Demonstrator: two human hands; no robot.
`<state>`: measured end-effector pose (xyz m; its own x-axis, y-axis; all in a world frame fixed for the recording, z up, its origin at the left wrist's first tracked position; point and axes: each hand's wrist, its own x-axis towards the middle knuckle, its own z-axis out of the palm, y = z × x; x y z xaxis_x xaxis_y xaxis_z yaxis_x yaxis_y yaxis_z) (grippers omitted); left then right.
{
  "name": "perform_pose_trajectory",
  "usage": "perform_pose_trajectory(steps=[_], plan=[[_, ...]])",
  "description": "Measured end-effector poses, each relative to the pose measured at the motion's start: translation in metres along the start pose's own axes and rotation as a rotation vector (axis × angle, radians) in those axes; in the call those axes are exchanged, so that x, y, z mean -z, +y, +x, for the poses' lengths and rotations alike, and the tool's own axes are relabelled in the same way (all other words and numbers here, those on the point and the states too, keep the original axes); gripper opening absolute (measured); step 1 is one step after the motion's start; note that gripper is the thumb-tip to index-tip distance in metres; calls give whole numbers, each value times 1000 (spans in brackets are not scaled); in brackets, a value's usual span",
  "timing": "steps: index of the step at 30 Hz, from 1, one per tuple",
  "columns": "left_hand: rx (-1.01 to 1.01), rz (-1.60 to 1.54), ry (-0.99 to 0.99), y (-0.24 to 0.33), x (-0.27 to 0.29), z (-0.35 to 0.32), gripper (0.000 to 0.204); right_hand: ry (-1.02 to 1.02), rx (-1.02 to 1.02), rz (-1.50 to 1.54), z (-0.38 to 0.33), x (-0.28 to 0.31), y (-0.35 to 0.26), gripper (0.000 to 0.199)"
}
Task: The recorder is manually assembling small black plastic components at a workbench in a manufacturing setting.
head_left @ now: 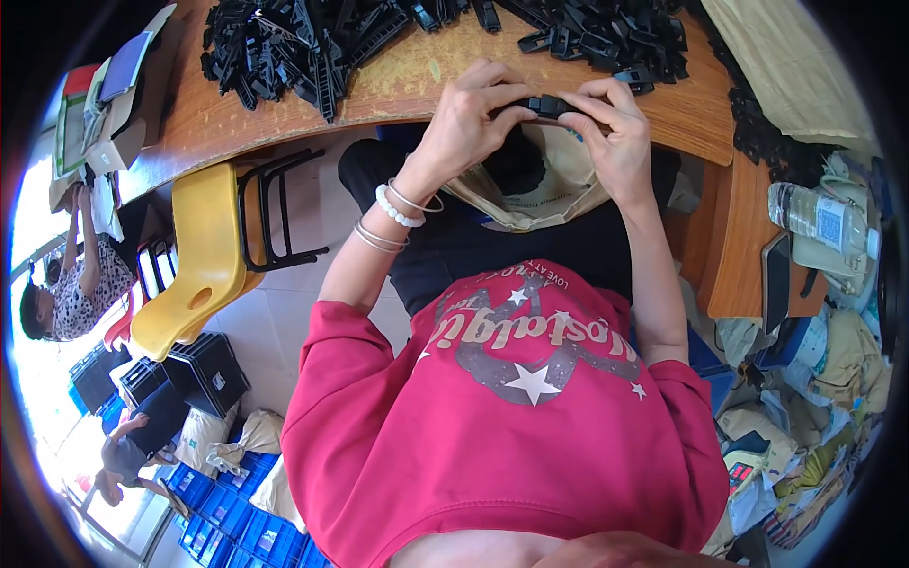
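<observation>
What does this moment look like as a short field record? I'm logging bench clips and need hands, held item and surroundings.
left hand: left hand pinches one end of a small black plastic part
right hand: right hand grips the other end
below hands: open beige cloth bag on the lap
table: curved wooden table with piles of black plastic parts
left side: yellow plastic chair
right side: clear plastic bottle
</observation>
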<state>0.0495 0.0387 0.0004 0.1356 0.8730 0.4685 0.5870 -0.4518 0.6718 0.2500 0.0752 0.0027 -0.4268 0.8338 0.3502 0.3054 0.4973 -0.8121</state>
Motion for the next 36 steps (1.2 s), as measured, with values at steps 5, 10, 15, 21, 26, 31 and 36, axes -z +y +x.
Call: perform_pose_trajectory(steps=[5,10,15,21,26,31,36], plan=[[176,-41,40,2,20,0,22,57,82,-48,-11,12,3,16],[33,869,276,-44,62,7,21,380,-27,-366,-4,35,16,12],[21,909,206,-45,62,6,10,350,-40,-438,-2,45,22,9],[-53,410,15,-10,42,6,9,330,-101,-416,6,51,23,10],[66,125,-281,-28,35,35,18,196,21,-858,26,39,17,32],[49,93,-267,-33,28,38,20,240,40,-990,19,20,16,27],[139,24,-121,-41,23,38,22,248,204,-703,0,30,14,27]])
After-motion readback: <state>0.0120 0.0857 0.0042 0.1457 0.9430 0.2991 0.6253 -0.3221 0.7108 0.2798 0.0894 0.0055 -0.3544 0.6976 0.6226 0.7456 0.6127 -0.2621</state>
